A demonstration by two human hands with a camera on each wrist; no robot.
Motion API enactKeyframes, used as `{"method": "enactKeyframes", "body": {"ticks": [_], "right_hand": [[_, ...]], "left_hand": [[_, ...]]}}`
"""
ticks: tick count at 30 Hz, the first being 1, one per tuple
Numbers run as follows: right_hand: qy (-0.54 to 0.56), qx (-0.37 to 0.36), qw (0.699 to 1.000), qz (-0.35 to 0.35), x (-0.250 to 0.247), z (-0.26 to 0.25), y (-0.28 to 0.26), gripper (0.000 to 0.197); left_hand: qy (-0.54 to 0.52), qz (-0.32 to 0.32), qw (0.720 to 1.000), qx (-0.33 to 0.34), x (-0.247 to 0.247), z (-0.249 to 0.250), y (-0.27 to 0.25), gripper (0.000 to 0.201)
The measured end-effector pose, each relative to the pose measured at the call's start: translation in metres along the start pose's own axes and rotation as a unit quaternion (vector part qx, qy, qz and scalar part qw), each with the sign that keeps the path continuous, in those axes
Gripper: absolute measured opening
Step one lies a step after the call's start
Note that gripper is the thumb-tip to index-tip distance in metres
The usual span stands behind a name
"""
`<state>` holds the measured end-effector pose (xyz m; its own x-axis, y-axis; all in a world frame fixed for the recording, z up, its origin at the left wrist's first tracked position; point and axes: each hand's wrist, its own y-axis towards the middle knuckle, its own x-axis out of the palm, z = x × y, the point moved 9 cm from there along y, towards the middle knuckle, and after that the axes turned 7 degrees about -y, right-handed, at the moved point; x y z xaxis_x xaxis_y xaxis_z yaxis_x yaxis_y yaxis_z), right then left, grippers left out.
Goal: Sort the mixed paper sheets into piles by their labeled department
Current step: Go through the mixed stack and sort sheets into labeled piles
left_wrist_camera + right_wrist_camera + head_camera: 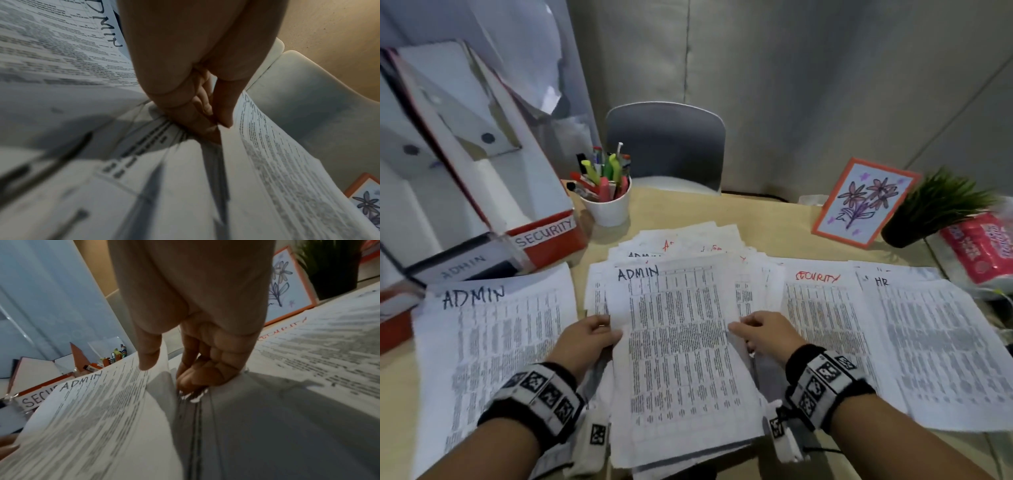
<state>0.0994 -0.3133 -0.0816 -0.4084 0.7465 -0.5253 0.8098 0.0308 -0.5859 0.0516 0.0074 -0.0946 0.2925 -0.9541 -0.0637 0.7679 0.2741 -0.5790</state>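
Paper like this ADMIN sheet [674,329], pinched at its side edges between left hand [585,339] and right hand [765,334], is light and floppy, best held by both edges.

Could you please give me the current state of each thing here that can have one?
Top sheet: labeled ADMIN, lifted, held at both edges.
Left hand: grips its left edge.
Right hand: pinches its right edge.
Mixed stack: fanned, unsorted.
ADMIN pile: flat.
SECURITY pile: flat.
HR pile: flat.

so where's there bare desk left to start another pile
Bare desk shows only at the back, between the pen cup and the flower picture, behind the mixed stack. The front is crowded: ADMIN pile, SECURITY pile and HR pile lie edge to edge.
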Motion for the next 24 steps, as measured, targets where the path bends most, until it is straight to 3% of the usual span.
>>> {"method": "enactKeyframes", "body": {"ticks": [2, 4, 5, 7, 10, 12, 14, 19, 24], "right_hand": [[0.000, -0.021, 1.000, -0.023, 0.007, -0.002, 0.000, 0.034], [0.025, -0.022, 0.999, -0.028, 0.007, -0.001, -0.003, 0.013], [0.036, -0.024, 0.999, -0.027, 0.006, -0.002, -0.006, 0.012], [0.074, -0.032, 0.996, -0.024, 0.001, -0.001, -0.007, 0.029], [0.194, -0.012, 0.980, -0.041, 0.001, 0.003, -0.007, 0.027], [0.194, -0.018, 0.980, -0.050, 0.002, 0.001, -0.009, 0.030], [0.199, -0.024, 0.978, -0.053, 0.004, -0.001, -0.011, 0.033], [0.236, -0.005, 0.969, -0.066, 0.011, 0.000, -0.007, 0.029], [0.217, -0.014, 0.975, -0.050, 0.007, 0.003, -0.006, 0.030]], "left_hand": [[-0.012, -0.026, 1.000, -0.011, 0.007, 0.000, -0.004, 0.011], [0.009, -0.073, 0.997, -0.022, 0.015, 0.000, -0.006, 0.009], [0.017, -0.093, 0.995, -0.022, 0.018, 0.000, -0.006, 0.015], [0.021, -0.112, 0.993, -0.017, 0.018, 0.001, -0.008, 0.037], [0.044, -0.055, 0.997, 0.026, 0.005, 0.017, -0.011, 0.037], [0.082, 0.032, 0.994, 0.069, -0.014, 0.023, -0.004, 0.023], [0.133, 0.078, 0.984, 0.084, -0.022, 0.025, 0.000, 0.013], [0.138, 0.049, 0.989, 0.026, -0.005, 0.018, 0.009, 0.031], [0.148, 0.034, 0.988, 0.023, 0.001, 0.015, 0.005, 0.036]]}}
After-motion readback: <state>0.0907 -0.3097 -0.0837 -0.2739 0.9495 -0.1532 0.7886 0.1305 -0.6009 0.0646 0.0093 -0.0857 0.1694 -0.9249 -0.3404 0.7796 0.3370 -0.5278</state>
